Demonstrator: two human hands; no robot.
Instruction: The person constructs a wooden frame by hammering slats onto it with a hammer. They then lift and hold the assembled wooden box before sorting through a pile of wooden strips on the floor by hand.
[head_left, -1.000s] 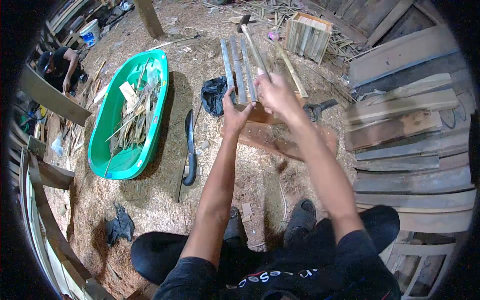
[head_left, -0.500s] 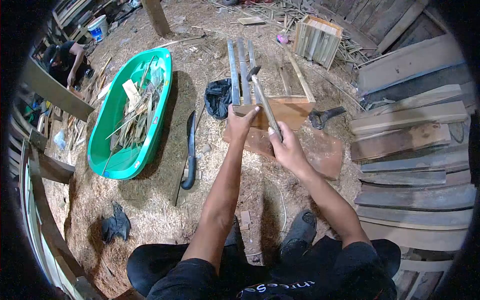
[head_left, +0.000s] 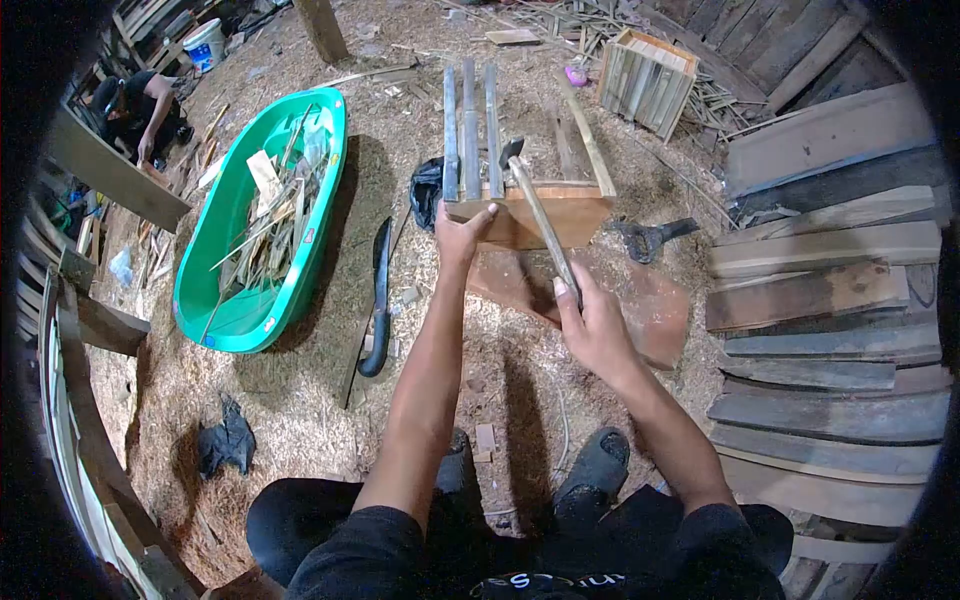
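A wooden frame (head_left: 550,215) with several thin slats (head_left: 470,130) attached on its left side stands over a reddish board (head_left: 650,315). My left hand (head_left: 462,235) grips the near left corner of the frame, thumb on its front face. In my right hand (head_left: 597,325) is a hammer (head_left: 540,220), its dark head resting near the frame's top edge, between the slats and the lighter strip (head_left: 590,140) on the right. A black plastic bag (head_left: 427,190) lies just left of the frame.
To the left are a green tub (head_left: 187,300) of wood scraps and a large knife (head_left: 380,300). Planks (head_left: 820,250) lie along the right side. A slatted crate (head_left: 648,85) stands farther back, beside scraps. Another person (head_left: 140,110) crouches at the upper left.
My right hand has come down from a blurred hammer swing and now holds the hammer lower. My left hand and the frame's slatted end have shifted slightly left.
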